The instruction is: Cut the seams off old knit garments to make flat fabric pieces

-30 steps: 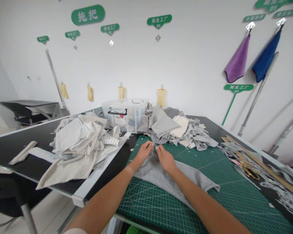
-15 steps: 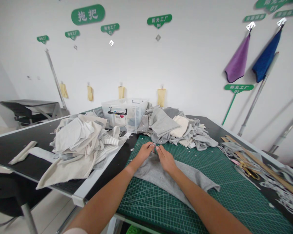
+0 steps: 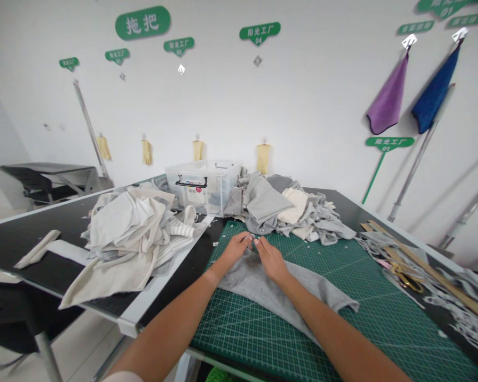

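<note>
Our left hand (image 3: 236, 248) pinches the far part of the gray knit cloth (image 3: 249, 284), which lies across the green cutting mat (image 3: 354, 276); our right hand (image 3: 271, 259) is drawn in narrow just beside it, though we cannot tell whether its fingertips grip. Uneven pulling could stretch or bunch the knit, our forearms might drag it askew, and reaching farther could tangle it with the gray fabric heap (image 3: 267, 202).

Our grey cloth (image 3: 255, 284) lies long and rumpled across the green mat (image 3: 382, 281), its far edge gathered at our fingers (image 3: 244, 239), its right end creased.
</note>
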Motion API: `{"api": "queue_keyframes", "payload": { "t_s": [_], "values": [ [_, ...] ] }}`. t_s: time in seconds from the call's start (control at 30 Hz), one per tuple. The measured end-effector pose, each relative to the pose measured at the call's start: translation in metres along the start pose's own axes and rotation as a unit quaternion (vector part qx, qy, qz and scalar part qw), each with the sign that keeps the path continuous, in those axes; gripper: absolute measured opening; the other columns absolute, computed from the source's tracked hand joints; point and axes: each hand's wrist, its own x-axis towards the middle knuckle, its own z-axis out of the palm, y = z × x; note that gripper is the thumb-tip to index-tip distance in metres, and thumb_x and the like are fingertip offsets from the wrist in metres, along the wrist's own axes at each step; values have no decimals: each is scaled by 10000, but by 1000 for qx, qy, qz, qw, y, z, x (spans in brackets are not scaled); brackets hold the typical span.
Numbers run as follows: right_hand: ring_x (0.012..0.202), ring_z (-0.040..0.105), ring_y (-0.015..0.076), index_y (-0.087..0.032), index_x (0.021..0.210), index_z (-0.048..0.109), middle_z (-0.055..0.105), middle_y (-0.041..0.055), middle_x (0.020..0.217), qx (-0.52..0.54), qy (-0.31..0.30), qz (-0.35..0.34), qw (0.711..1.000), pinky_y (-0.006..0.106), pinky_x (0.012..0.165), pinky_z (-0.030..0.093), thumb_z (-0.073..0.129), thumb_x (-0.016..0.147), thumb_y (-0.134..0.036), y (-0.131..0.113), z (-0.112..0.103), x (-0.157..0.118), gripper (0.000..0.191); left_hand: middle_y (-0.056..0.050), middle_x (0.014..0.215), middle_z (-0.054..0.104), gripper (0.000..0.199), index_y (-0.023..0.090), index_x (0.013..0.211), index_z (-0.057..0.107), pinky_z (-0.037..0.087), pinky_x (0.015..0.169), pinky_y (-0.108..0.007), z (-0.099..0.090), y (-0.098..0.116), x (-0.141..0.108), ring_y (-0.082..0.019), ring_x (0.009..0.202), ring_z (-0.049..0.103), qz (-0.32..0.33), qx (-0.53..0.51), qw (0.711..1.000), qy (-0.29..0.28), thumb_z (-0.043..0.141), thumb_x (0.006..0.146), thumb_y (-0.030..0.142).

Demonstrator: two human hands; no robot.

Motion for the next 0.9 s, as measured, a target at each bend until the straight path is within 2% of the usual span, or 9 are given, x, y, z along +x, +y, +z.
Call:
{"api": "queue_keyframes", "payload": {
  "t_s": [0.23, 0.43, 0.73, 0.9],
  "values": [
    [695, 596, 197, -249, 906, 482, 595, 8, 769, 19, 9, -9, 1000, 278, 652, 350, 209, 1071, -495, 0, 0, 0, 403, -21, 726, 604, 408, 175, 720, 581, 412, 738, -271, 1, 0, -1, -154, 733, 549, 24, -17, 999, -14, 487, 960, 491],
    [670, 579, 196, -250, 897, 470, 582, 2, 748, 23, 5, 5, 1000, 276, 632, 335, 213, 1068, -511, -4, -3, -1, 404, -17, 716, 591, 412, 175, 715, 572, 411, 740, -275, 1, 0, -1, -153, 721, 538, 17, -10, 1000, -13, 489, 959, 495],
    [737, 603, 198, -248, 883, 477, 595, 16, 787, 48, 16, -8, 999, 281, 700, 388, 214, 1074, -479, 4, 3, 3, 399, -20, 728, 591, 421, 176, 726, 576, 403, 747, -275, 0, 6, -3, -151, 728, 532, 15, -8, 1000, -15, 477, 972, 504],
    [736, 610, 195, -247, 892, 476, 601, 15, 791, 31, 7, 2, 1000, 272, 678, 366, 229, 1072, -481, 4, 4, 3, 385, -15, 730, 583, 410, 168, 735, 571, 401, 742, -265, 1, 0, -2, -146, 735, 532, 16, -13, 1000, -14, 482, 969, 493]
  ]
}}
